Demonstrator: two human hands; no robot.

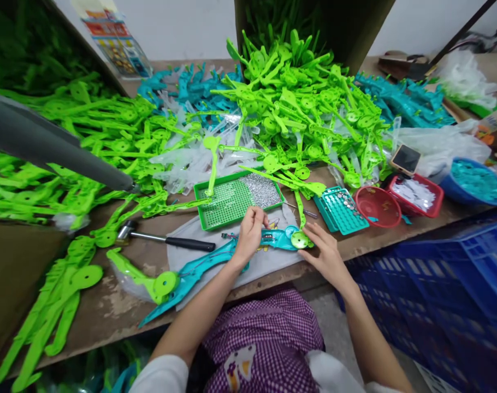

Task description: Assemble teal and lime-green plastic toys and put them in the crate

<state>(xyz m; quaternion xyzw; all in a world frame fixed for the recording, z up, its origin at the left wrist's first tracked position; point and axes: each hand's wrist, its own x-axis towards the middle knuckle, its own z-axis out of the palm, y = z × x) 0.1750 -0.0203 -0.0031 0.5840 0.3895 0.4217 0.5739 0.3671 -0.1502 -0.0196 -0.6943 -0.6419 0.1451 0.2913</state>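
A long teal plastic part [209, 265] lies across a pale cloth [191, 225] at the table's front edge. My left hand [249, 234] is over its middle, fingers pinched together; whatever lies between the fingertips is hidden. At the part's right end sits the round disc of a lime-green plastic arm [300, 239], its thin strip pointing away from me. My right hand [325, 254] holds this disc between thumb and fingers. Behind my hands stands a green tray [228, 204] with a perforated bed and many small silvery metal pieces.
A hammer [170, 240] lies left of the cloth. To the right are a teal perforated tray [341, 210], a red bowl [377, 206], a red basket [431, 207] and a blue basin [478, 180]. Heaps of green arms [289, 103] fill the back. A grey bar [55, 142] juts in left.
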